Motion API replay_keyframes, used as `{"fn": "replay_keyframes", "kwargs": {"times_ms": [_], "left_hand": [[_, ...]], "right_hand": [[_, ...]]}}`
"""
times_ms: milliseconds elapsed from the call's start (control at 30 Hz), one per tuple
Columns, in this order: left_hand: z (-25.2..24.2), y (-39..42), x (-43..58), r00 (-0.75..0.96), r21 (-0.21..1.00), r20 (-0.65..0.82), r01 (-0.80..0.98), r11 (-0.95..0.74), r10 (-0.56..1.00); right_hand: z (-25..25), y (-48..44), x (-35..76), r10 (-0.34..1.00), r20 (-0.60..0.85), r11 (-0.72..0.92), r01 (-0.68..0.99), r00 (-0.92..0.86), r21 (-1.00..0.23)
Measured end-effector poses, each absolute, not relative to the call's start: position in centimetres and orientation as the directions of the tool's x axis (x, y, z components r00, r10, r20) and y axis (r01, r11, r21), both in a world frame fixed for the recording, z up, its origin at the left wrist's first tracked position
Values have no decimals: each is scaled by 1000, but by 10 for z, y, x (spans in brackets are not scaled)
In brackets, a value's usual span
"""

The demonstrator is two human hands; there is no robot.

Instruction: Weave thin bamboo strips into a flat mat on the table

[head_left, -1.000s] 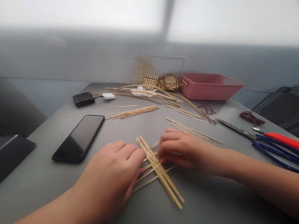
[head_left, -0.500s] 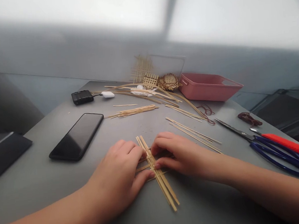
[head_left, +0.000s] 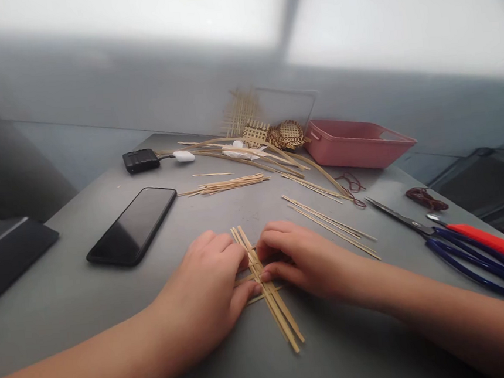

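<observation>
From my head camera, I judge the step in hand to be snugging and squaring the weave, so I'd do best to push evenly from both sides, thumbs low and flat, without lifting the crossed strips (head_left: 273, 299) off the grey table (head_left: 202, 223). My left hand (head_left: 213, 272) is curled against their left side, its thumb tip on the weave and the index finger bent in farther up, closed on the edge of the work. My right hand (head_left: 300, 261) pinches the right side between thumb and bent index finger; the tips beneath are hidden, so I can't tell how hard either grip bears. I think small nudges suit such thin slats: too much force could bow one or slide a crosspiece askew. The piece lies directly between my hands, flat and slanting, its near ends toward my lower right. It looks pale straw-yellow, with several narrow long slats fairly close together, their near ends uneven, and crosswise slats passing over and under them. Most crosswise ends are covered by my fingers, so I can't count them.
</observation>
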State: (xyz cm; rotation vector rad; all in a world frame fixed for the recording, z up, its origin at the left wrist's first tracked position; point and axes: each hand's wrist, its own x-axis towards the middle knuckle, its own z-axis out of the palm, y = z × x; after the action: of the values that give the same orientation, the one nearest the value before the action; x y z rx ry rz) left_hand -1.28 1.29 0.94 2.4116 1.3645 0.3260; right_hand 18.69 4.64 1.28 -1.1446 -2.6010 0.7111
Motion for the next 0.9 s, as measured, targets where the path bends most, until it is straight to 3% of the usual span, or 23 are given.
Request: {"fn": "replay_keyframes", "kwargs": {"times_ms": [433,667,900], "left_hand": [[8,12,-14,465,447,22,787,-425,885],[9,16,-14,419,473,-31,806,-356,908],[11,16,-13,456,463,-34,796,-390,889]], "right_hand": [[10,48,191,722,66,643,634,-688,-428],[12,51,191,726,6,614,644,-688,-457],[14,49,189,738,5,598,651,-675,-467]]}}
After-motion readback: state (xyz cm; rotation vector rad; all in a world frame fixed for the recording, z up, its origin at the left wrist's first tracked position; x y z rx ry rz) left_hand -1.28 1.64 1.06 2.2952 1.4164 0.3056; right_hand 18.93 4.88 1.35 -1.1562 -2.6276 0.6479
